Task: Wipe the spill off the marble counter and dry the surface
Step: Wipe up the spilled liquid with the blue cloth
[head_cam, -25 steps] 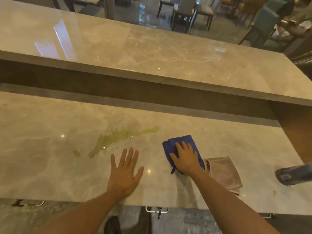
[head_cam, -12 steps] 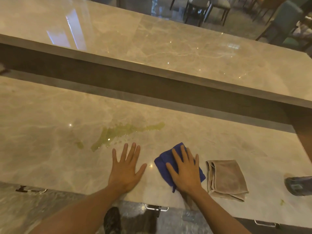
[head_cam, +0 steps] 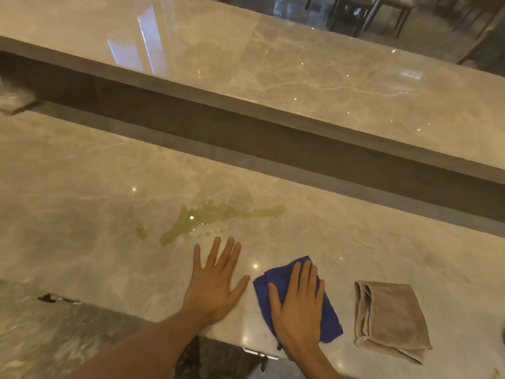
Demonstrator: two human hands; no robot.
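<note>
A yellow-green spill (head_cam: 216, 218) streaks across the beige marble counter (head_cam: 82, 203), with a small separate spot (head_cam: 141, 233) to its left. My left hand (head_cam: 216, 283) lies flat on the counter just below the spill, fingers spread, holding nothing. To its right my right hand (head_cam: 296, 305) presses flat on a blue cloth (head_cam: 329, 321) near the counter's front edge. The cloth lies clear of the spill, below and to the right of it. A folded beige cloth (head_cam: 390, 317) lies untouched to the right of the blue one.
A raised marble bar top (head_cam: 300, 72) runs behind a dark recess (head_cam: 246, 138) at the back of the counter. Chairs (head_cam: 363, 12) stand beyond it. Drawer handles (head_cam: 259, 352) show under the front edge. A small green drop (head_cam: 496, 373) sits at the far right corner.
The blue cloth under my right hand has slid left and toward the front edge, away from the beige cloth. The view has shifted right and down. My left hand stays flat.
</note>
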